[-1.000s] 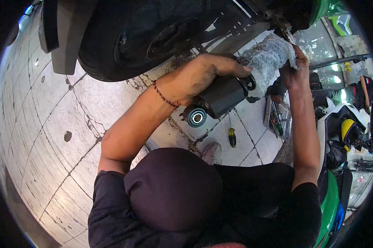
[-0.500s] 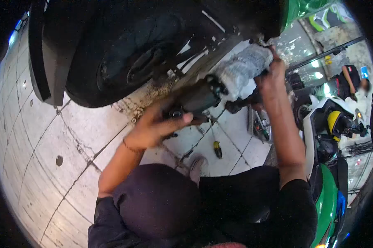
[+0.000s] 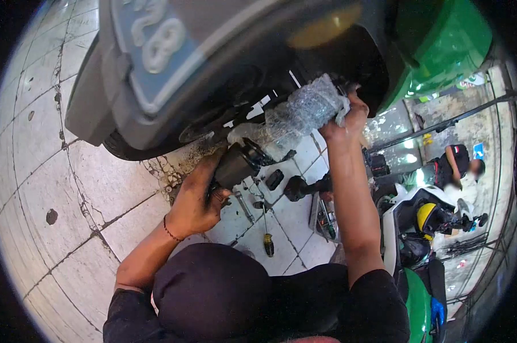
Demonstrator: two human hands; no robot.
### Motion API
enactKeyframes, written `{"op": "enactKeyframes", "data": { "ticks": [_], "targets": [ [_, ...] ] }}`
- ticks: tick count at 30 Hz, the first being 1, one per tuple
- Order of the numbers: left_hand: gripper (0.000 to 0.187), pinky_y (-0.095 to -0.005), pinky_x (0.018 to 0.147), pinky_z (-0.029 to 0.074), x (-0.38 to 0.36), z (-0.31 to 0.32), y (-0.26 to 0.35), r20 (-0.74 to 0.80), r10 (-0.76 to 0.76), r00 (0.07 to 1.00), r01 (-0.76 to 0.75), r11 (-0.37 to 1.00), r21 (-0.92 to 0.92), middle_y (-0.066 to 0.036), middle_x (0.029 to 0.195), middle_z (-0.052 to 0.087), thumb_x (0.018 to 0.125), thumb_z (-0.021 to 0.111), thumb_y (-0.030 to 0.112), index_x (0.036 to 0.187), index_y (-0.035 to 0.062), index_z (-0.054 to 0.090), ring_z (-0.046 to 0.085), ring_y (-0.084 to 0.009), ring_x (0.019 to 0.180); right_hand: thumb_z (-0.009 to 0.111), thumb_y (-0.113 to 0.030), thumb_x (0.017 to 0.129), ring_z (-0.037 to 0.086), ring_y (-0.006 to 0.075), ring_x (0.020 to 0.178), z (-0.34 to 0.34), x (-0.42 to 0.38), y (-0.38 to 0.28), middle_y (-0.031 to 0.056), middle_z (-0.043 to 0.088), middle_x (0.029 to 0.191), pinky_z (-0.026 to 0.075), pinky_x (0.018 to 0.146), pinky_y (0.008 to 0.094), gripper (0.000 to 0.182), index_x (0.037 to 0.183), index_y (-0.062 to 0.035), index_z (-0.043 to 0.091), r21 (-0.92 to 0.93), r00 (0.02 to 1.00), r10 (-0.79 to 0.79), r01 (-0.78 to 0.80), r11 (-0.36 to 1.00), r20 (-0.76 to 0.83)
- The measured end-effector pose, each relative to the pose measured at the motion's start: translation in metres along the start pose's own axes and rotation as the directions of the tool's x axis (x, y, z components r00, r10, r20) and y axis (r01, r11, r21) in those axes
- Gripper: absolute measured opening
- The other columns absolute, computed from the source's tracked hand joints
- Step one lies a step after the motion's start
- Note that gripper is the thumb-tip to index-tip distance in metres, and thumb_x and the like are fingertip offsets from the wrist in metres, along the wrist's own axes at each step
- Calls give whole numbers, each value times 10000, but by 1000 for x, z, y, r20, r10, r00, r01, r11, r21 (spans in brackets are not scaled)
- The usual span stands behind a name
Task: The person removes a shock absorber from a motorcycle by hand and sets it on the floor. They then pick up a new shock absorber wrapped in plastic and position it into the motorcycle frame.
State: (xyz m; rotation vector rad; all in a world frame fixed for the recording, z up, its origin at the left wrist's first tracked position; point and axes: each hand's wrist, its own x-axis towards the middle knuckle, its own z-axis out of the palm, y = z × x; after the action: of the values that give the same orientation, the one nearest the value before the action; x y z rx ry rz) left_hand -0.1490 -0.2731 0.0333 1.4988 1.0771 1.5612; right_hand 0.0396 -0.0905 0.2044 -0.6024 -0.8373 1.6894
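A long bubble-wrapped part [image 3: 307, 108] with a black cylindrical end [image 3: 237, 170] is held at a slant beside the motorcycle's rear wheel. My left hand [image 3: 198, 200] curls round the black end, its fingers partly hidden behind it. At the upper end of the wrapping, my right hand [image 3: 348, 117] is closed on the part, with its fingertips partly covered. Below the part, a screwdriver [image 3: 268, 243] with a yellow and black handle lies on the tiles. Near it are a metal socket tool [image 3: 244, 207] and a small black piece [image 3: 274, 180].
The motorcycle's dark rear fender [image 3: 172, 106] overhangs the work from above, with green bodywork [image 3: 450, 51] at the right. A tray of tools [image 3: 325, 220] sits beside my right forearm. Farther right are another motorcycle [image 3: 410, 228] and a person [image 3: 453, 166].
The view has shifted, bringing more of the fender into sight. My left hand, earlier blurred with its fingers spread, now wraps round the black end. My right hand stays at the wrapped end.
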Motion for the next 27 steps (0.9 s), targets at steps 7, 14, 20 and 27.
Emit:
{"op": "enactKeyframes", "data": {
  "ticks": [7,14,20,27],
  "targets": [
    [652,-450,1022,311,42,-20,15,31,125,992,-129,964,232,-302,1321,335,785,594,79,1366,25,303,354,-472,1218,426,-416,827,537,332,1058,21,52,-10,143,588,1127,407,950,475,485,1115,-59,585,186,910,123,-210,960,396],
    [734,-453,983,360,71,7,17,-75,191,979,-161,940,301,-312,1252,402,752,704,263,1330,-8,343,430,-457,1148,393,-358,888,558,318,1026,16,71,-24,141,587,1133,434,937,446,445,1157,-45,560,-35,896,-258,290,957,361],
    [703,-430,899,442,94,18,-20,-157,244,957,-156,889,431,-306,1106,519,715,727,303,1235,-56,419,533,-429,1020,343,-280,867,486,348,1136,17,58,-14,186,519,1220,360,1008,446,484,1203,35,489,-14,917,-289,304,953,275],
    [713,-433,793,486,100,23,-29,-160,250,955,-131,840,527,-287,1085,529,706,718,307,1251,-25,401,577,-430,904,328,-247,866,467,332,1158,-7,88,-21,191,484,1256,345,1015,451,495,1237,61,437,94,744,-46,-23,995,667]
  ]
}}
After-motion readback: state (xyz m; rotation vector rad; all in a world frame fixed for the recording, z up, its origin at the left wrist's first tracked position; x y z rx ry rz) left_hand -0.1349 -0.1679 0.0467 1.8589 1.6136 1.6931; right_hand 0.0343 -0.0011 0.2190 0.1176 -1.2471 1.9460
